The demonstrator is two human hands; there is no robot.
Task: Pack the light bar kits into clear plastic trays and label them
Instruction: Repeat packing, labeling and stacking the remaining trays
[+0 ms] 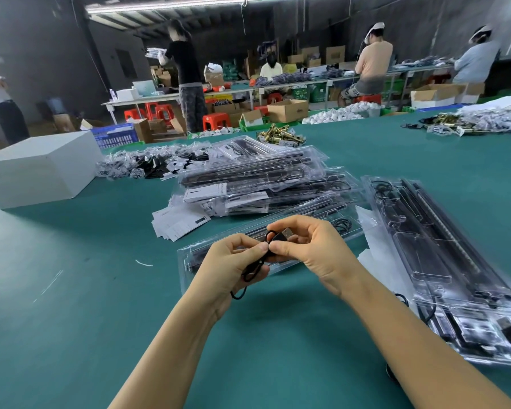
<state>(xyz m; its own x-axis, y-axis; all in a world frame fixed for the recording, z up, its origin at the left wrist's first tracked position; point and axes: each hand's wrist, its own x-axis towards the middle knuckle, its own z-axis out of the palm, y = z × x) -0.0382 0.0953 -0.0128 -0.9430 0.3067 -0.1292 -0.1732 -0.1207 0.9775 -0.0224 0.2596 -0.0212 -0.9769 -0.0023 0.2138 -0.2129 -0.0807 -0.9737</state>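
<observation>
Both hands hold a black USB cable [255,265] over the green table. My left hand [233,264] grips its looped cord, which hangs below the palm. My right hand [310,249] pinches the plug end [283,234] between thumb and fingers. Directly behind the hands lies a clear plastic tray [322,228] with a black light bar in it, partly hidden. A heap of filled clear trays [263,181] is stacked beyond it. More trays with light bars [434,246] lie at the right. White paper labels [179,222] are scattered left of the heap.
A white box [42,169] stands at the left. Bagged black parts [148,163] and brass fittings [281,137] lie farther back. Several people work at benches beyond, among cardboard boxes and red stools. Bare green table [71,290] spreads to my left.
</observation>
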